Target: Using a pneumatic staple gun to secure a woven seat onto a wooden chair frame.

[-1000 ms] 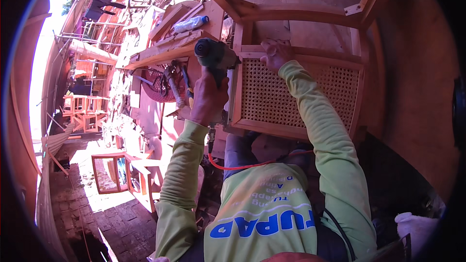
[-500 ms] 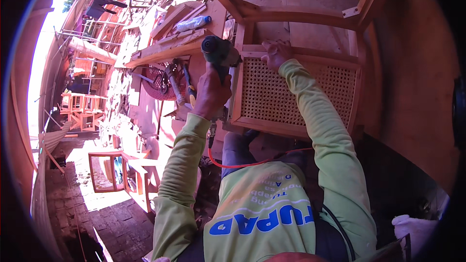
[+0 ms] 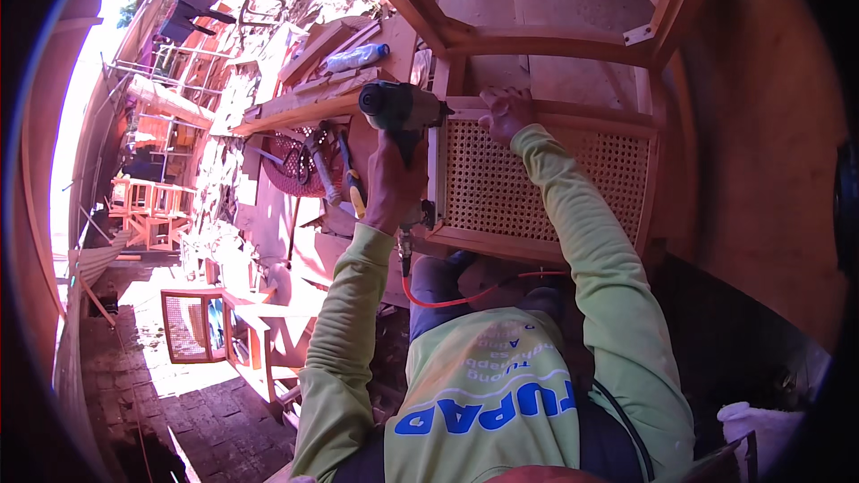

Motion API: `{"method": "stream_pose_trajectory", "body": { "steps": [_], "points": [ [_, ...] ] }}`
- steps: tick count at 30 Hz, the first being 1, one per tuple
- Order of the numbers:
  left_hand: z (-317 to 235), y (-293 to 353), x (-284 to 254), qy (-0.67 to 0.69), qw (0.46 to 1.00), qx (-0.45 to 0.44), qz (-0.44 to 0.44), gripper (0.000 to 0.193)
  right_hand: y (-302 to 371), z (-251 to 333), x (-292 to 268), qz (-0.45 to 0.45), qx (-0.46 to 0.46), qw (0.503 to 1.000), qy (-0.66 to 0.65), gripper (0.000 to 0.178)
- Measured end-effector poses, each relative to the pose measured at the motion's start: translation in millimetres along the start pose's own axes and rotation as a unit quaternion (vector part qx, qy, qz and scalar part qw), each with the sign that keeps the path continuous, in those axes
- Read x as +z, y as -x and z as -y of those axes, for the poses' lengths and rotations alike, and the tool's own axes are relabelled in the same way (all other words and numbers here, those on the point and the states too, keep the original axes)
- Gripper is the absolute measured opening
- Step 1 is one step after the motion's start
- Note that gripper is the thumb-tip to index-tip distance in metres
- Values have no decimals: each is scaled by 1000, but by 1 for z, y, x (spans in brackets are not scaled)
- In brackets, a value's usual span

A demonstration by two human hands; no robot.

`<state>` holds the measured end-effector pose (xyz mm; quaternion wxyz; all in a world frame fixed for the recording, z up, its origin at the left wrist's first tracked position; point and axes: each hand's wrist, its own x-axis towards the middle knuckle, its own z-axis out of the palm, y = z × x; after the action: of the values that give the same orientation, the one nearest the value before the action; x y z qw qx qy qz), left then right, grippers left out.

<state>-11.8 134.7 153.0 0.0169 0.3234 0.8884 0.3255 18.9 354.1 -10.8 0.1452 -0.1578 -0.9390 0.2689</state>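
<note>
My left hand [image 3: 392,181] is wrapped around the grip of a dark pneumatic nail gun [image 3: 410,109]. The tool lies level, its nose at the upper left corner of a wooden chair frame [image 3: 595,116]. Woven cane webbing [image 3: 506,181] fills that part of the frame. My right hand [image 3: 507,114] grips the rail along the cane's far edge, fingers curled over the wood. From the base of the nail gun's handle a red air hose [image 3: 447,304] loops across my legs.
Beyond the cane stands the rest of the chair, with a curved rail [image 3: 546,46]. At left are a plastic bottle [image 3: 358,57], wood offcuts [image 3: 313,107], a red perforated basket [image 3: 291,165] and a hammer [image 3: 324,165]. Another cane chair [image 3: 192,326] sits on the paved floor.
My left hand has turned the nail gun more level and brought its nose against the frame's corner. My right hand stays on the rail, shifted slightly in view.
</note>
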Motion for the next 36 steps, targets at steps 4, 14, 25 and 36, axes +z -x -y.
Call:
{"method": "stream_pose_trajectory", "body": {
  "steps": [4,14,25,36],
  "points": [
    [-9,-2,3,-8,1000,18,10,44,-1,-8,11,-29,-12,1000,3,54],
    [-7,1,13,-32,999,-1,26,41,0,-4,9,-43,-23,999,-1,51],
    [1,15,40,-51,999,-8,-17,37,-1,-8,17,-52,-16,999,-2,51],
    [-1,14,28,-38,999,-13,-21,39,-3,-4,7,-7,-4,1000,-5,51]
  ]
}}
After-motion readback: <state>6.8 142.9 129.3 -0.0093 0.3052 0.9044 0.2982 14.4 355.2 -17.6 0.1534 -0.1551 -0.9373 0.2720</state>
